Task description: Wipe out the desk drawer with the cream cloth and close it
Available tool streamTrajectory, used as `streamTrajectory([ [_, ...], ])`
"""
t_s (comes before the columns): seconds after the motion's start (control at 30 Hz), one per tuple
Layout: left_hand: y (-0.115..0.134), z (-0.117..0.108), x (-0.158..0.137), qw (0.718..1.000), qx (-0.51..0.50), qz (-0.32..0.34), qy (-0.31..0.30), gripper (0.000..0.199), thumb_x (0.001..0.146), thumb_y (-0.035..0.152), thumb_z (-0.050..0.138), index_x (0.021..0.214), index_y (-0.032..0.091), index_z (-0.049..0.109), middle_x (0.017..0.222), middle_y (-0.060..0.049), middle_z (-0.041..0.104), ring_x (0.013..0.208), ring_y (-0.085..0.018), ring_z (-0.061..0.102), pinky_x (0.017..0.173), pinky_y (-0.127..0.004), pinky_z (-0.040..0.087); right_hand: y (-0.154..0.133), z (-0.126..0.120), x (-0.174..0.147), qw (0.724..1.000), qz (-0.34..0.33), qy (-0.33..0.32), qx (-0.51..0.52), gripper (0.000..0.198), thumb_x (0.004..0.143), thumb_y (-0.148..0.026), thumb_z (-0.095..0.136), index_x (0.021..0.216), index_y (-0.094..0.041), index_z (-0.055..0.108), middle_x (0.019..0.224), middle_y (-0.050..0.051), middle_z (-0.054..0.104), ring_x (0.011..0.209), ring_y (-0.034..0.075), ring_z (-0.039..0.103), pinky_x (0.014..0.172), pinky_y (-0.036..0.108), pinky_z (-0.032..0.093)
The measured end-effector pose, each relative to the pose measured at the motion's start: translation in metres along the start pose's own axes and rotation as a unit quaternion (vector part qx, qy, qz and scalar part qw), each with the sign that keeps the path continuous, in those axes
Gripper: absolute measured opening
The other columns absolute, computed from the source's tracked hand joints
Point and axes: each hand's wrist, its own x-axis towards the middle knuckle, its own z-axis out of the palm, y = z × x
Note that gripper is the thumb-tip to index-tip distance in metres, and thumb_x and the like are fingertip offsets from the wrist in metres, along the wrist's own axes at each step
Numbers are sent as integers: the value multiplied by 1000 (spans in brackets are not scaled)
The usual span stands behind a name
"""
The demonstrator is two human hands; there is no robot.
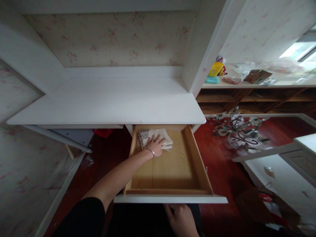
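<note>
My left hand (155, 144) lies on a folded cream cloth (166, 135) with a dark pattern along its left edge. Its fingers are spread and pressed flat, and a bracelet circles the wrist. Cloth and hand are at the back left inside a pulled-out wooden drawer (172, 168) with a white front. Just below that drawer front is my right hand (182, 220), close to its lower edge. The thumb extends to the left; the other fingers are mostly hidden by the drawer front, so I cannot tell whether they grip it.
Above the drawer is a white desk top (118, 98) with uprights. At the right, a metal chandelier (243, 130) lies on the red floor. Behind it, low shelves (256, 97) carry bags, a box and a yellow container (215, 69). White furniture (278, 171) stands lower right.
</note>
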Motion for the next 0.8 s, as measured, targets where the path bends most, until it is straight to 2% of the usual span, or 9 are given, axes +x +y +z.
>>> streamTrajectory([
  [0.1, 27, 2, 16, 998, -3, 55, -8, 76, 80, 40, 51, 148, 38, 17, 160, -1, 9, 143, -39, 9, 111, -61, 11, 1, 0, 1, 1000, -4, 3, 4, 41, 98, -33, 42, 76, -25, 76, 81, 7, 75, 81, 21, 71, 66, 22, 44],
  [0.2, 58, 0, 34, 996, -7, 83, -20, 76, 79, 41, 50, 148, 37, 18, 160, -1, 10, 142, -38, 9, 110, -62, 11, 0, -3, 1, 1000, -9, -5, 10, 42, 98, -34, 41, 77, -24, 76, 81, 7, 75, 81, 20, 71, 66, 21, 43],
  [0.3, 84, -7, 45, 995, 0, 101, -8, 75, 77, 41, 51, 147, 35, 24, 158, -3, 16, 139, -39, 16, 107, -62, 18, -2, -6, 0, 1000, -6, -8, 23, 41, 98, -32, 41, 79, -24, 76, 84, 7, 75, 82, 19, 71, 67, 21, 43],
  [0.4, 95, -16, 44, 993, 15, 121, 0, 70, 75, 39, 52, 143, 36, 33, 153, -4, 29, 130, -38, 28, 99, -62, 28, -4, -8, 0, 999, -3, -9, 40, 39, 97, -29, 43, 78, -23, 76, 84, 6, 75, 82, 19, 70, 67, 21, 42],
  [0.5, 97, -20, 28, 987, 21, 156, -31, 65, 75, 38, 50, 139, 39, 39, 144, -4, 42, 124, -36, 35, 93, -60, 34, -5, -9, 0, 999, 5, -11, 42, 38, 96, -27, 44, 74, -23, 75, 81, 6, 75, 79, 18, 70, 67, 22, 41],
  [0.6, 103, -16, -2, 972, 19, 225, -62, 60, 75, 44, 49, 135, 39, 44, 133, -5, 50, 118, -35, 41, 88, -53, 39, -5, -9, 1, 999, 4, -10, 39, 35, 95, -26, 46, 75, -23, 75, 81, 6, 75, 83, 20, 70, 70, 23, 41],
  [0.7, 116, -5, -34, 952, 15, 288, -99, 57, 75, 45, 49, 131, 34, 50, 122, -8, 55, 112, -34, 46, 83, -46, 43, -3, -9, 4, 999, -4, -10, 40, 33, 94, -27, 47, 77, -23, 75, 83, 5, 75, 85, 20, 69, 72, 24, 41],
  [0.8, 124, 6, -55, 949, 2, 296, -113, 53, 76, 40, 47, 128, 32, 52, 121, -9, 55, 111, -32, 47, 82, -45, 45, -2, -9, 5, 999, -10, -10, 41, 33, 94, -28, 46, 76, -23, 74, 83, 4, 75, 82, 20, 69, 70, 24, 41],
])
